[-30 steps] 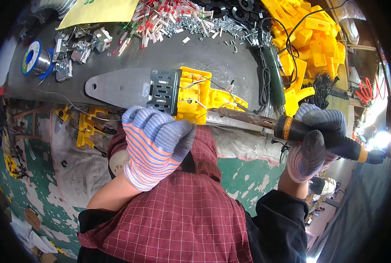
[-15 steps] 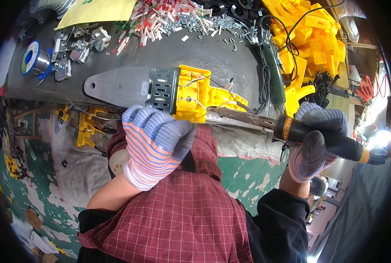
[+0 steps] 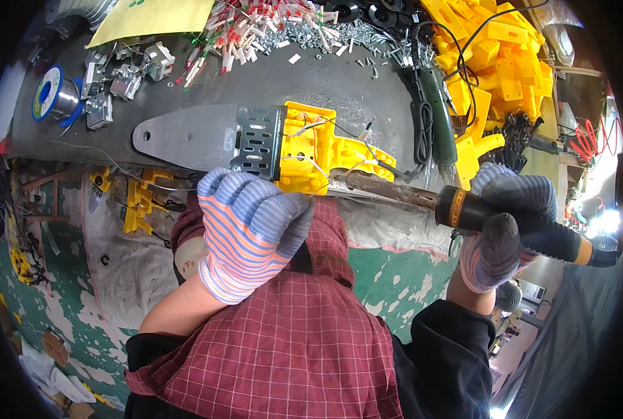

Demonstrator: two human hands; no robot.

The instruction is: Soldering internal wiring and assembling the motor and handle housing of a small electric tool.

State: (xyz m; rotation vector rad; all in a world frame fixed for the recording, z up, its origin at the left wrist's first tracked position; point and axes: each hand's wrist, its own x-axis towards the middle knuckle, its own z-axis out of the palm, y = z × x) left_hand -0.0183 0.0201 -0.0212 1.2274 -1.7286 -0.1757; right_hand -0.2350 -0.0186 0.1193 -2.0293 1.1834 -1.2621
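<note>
My right hand [image 3: 510, 216], in a striped knit glove, is closed round the black handle of a soldering iron [image 3: 475, 213]. The iron's brown metal barrel points left, its tip end close to the yellow plastic housing [image 3: 303, 167]. Thin wires run across that housing, which is joined to a flat grey metal plate [image 3: 186, 136] with a slotted dark end. My left hand [image 3: 252, 220], gloved alike, is closed in a pinch just below the plate and housing. Solder wire [image 3: 119, 167] trails from a blue-edged spool [image 3: 63, 101] into its fingers.
Metal brackets [image 3: 125, 82] lie by the spool. Along the back are red-and-white small parts [image 3: 238, 38], screws [image 3: 357, 38] and a yellow sheet [image 3: 151, 21]. A dark green corded tool [image 3: 437, 115] lies right, beside piled yellow housings [image 3: 500, 59]. More yellow parts [image 3: 138, 202] sit below the table edge.
Almost nothing differs. My left hand has shifted very slightly to the right, and the iron stays beside the yellow housing.
</note>
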